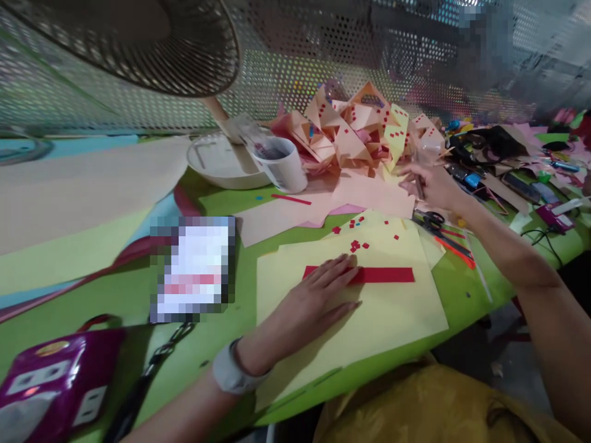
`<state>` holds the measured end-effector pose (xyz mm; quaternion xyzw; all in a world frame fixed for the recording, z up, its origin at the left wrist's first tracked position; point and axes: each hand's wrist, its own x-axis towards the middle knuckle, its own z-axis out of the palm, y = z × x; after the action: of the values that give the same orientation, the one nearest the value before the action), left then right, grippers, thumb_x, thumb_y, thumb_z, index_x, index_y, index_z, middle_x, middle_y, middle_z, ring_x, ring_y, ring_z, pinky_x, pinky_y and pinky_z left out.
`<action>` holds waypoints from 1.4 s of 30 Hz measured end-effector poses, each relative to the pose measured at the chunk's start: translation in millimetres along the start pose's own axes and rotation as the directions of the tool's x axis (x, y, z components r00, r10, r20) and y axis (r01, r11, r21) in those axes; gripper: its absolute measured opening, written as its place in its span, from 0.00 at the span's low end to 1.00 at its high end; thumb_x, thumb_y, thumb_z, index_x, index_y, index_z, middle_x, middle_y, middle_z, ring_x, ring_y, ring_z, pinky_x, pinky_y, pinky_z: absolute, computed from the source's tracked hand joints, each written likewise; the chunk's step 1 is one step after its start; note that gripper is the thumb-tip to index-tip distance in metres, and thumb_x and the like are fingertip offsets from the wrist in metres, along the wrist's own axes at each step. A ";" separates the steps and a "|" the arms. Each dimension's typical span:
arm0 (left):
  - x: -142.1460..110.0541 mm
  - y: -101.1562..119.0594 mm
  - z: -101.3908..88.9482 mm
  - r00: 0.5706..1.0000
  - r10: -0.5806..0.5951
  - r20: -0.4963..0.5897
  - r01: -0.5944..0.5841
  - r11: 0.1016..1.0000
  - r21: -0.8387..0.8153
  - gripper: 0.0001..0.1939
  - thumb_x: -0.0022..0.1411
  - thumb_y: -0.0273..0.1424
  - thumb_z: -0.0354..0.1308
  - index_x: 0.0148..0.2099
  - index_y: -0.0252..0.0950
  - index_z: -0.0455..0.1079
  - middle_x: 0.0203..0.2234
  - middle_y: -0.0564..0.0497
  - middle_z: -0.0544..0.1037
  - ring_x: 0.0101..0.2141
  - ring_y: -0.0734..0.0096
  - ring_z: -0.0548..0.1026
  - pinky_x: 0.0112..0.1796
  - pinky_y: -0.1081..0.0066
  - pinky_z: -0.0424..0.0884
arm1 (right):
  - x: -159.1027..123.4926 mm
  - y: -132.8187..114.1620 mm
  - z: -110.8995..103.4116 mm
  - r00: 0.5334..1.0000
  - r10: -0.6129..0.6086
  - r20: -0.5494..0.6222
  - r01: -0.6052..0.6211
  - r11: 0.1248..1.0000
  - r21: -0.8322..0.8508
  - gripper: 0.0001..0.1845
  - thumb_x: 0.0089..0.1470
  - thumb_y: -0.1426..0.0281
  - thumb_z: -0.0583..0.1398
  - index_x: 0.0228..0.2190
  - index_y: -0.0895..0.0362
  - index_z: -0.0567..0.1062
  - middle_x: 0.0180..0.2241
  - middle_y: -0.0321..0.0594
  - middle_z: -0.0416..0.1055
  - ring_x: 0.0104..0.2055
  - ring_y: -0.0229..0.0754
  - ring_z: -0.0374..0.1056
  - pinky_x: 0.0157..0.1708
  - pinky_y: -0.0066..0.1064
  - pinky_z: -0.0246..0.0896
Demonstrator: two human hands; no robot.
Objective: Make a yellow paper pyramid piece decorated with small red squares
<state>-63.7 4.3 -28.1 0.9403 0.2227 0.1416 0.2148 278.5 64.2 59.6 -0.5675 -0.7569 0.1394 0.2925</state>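
Observation:
My left hand (318, 298) lies flat with fingers stretched over the left part of a red paper strip (388, 275). The strip rests on pale yellow paper sheets (295, 363) at the table's front edge. Several small red paper squares (354, 246) are scattered on the yellow sheets just beyond my fingers. My right hand (429, 184) reaches over pink paper sheets (369, 192) beside a heap of folded paper (351, 132) dotted with red squares. Its fingers are closed around a slim, pen-like stick (419, 172); the exact kind is unclear.
Black-handled scissors (429, 218) and an orange cutter (457, 251) lie right of the sheets. A white cup (281, 166) stands by the fan's round base (221, 161). To the left are a phone (196, 264) and purple power strip (60, 375). Clutter covers the far right.

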 end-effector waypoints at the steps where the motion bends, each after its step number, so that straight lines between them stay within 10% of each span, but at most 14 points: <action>1: 0.2 1.3 0.3 1.000 0.006 0.001 -0.006 1.000 0.026 0.31 0.69 0.44 0.51 0.70 0.41 0.53 0.67 0.43 0.60 0.66 0.56 0.57 0.63 0.52 0.59 | -11.1 -5.6 1.5 0.998 -0.002 0.058 0.006 0.997 -0.079 0.14 0.56 0.62 0.62 0.42 0.56 0.76 0.32 0.39 0.78 0.27 0.38 0.68 0.30 0.29 0.59; 11: 1.4 3.1 -9.6 0.996 -0.075 -0.046 0.083 0.974 0.212 0.36 0.66 0.53 0.49 0.68 0.37 0.56 0.63 0.39 0.67 0.59 0.51 0.69 0.57 0.51 0.68 | -85.6 -70.2 41.5 0.851 0.054 0.522 0.084 0.967 -0.238 0.39 0.49 0.57 0.66 0.59 0.55 0.64 0.49 0.50 0.72 0.46 0.50 0.69 0.39 0.35 0.62; 19: 1.8 -4.8 -21.4 0.982 -0.055 -0.183 0.092 0.975 0.203 0.26 0.67 0.46 0.52 0.62 0.40 0.64 0.55 0.42 0.75 0.54 0.53 0.74 0.52 0.54 0.73 | -87.7 -66.0 52.9 0.822 -0.024 0.568 0.176 0.961 -0.214 0.24 0.54 0.77 0.58 0.52 0.57 0.72 0.44 0.48 0.75 0.43 0.46 0.70 0.39 0.33 0.60; 27: 5.1 7.0 -36.4 0.845 0.001 -0.534 0.128 0.970 0.205 0.31 0.67 0.36 0.57 0.69 0.43 0.52 0.62 0.40 0.67 0.60 0.54 0.68 0.58 0.53 0.67 | -50.4 -33.3 30.7 0.992 -0.083 0.095 0.082 0.996 0.018 0.14 0.58 0.68 0.56 0.42 0.58 0.78 0.29 0.38 0.74 0.28 0.36 0.66 0.33 0.28 0.57; 34: 3.8 9.5 -20.7 0.965 0.040 -0.260 0.027 0.969 0.247 0.34 0.69 0.45 0.50 0.71 0.40 0.48 0.67 0.37 0.59 0.66 0.52 0.57 0.61 0.51 0.60 | -8.5 20.1 33.7 0.975 0.157 -0.156 -0.190 0.956 -0.224 0.18 0.49 0.77 0.56 0.41 0.61 0.79 0.27 0.39 0.73 0.29 0.40 0.68 0.32 0.29 0.57; 42: -6.2 2.8 8.4 0.998 -0.054 -0.028 0.060 0.948 0.311 0.58 0.57 0.65 0.45 0.72 0.25 0.39 0.68 0.28 0.52 0.68 0.44 0.47 0.65 0.47 0.49 | -16.1 23.2 35.5 0.977 0.208 0.038 -0.128 0.726 -0.675 0.25 0.58 0.75 0.52 0.55 0.54 0.73 0.43 0.49 0.77 0.41 0.51 0.72 0.37 0.37 0.60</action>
<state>-65.0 -3.9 -35.2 0.9542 0.2714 0.1076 0.0652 278.2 60.7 14.4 -0.6921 -0.7168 -0.0840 0.0128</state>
